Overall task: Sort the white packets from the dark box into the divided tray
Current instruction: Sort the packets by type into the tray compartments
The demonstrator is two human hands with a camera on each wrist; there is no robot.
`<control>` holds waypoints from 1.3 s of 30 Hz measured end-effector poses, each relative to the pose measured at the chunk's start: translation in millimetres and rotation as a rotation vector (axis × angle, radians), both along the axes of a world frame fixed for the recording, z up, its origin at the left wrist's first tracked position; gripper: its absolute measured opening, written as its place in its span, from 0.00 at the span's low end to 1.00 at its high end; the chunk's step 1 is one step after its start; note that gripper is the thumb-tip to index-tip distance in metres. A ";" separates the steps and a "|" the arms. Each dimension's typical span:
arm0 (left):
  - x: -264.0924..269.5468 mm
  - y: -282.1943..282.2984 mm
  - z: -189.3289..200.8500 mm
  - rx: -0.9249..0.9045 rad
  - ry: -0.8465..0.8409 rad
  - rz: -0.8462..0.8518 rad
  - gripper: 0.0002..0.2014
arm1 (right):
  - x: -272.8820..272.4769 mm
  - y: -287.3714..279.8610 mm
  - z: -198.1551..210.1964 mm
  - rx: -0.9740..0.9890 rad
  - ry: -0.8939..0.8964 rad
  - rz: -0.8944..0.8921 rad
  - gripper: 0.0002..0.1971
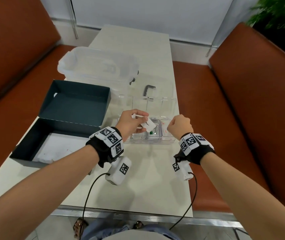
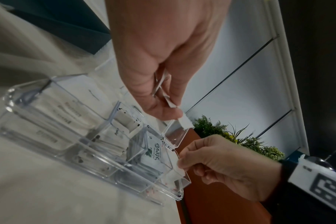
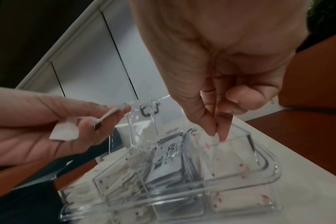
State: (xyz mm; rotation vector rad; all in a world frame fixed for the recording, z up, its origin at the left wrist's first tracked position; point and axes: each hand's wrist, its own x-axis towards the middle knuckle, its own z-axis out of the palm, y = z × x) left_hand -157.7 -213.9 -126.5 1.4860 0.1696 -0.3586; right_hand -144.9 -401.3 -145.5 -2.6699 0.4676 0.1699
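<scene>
A long, pale table (image 1: 155, 179) is seen between two reddish-brown benches. On its left side an open dark box (image 1: 79, 108) is set, its lid half lying nearer with white packets (image 1: 55, 151) inside. Beyond the box a large clear plastic tub (image 1: 93, 64) is placed. To the right of the box a clear divided tray (image 1: 169, 141) is stood directly on the table, and a small dark bent piece (image 1: 148, 90) is seen behind it.
</scene>
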 end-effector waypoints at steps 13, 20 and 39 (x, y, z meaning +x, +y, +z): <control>2.5 -2.5 8.2 0.012 0.031 -0.088 0.10 | -6.8 3.5 1.0 -0.160 -0.048 0.187 0.09; 18.0 2.8 22.1 0.168 -0.130 -0.156 0.11 | -10.1 11.0 54.8 0.350 -0.261 0.234 0.10; 20.7 52.2 14.1 0.299 0.026 0.001 0.14 | -1.5 80.4 12.5 0.397 0.026 0.048 0.06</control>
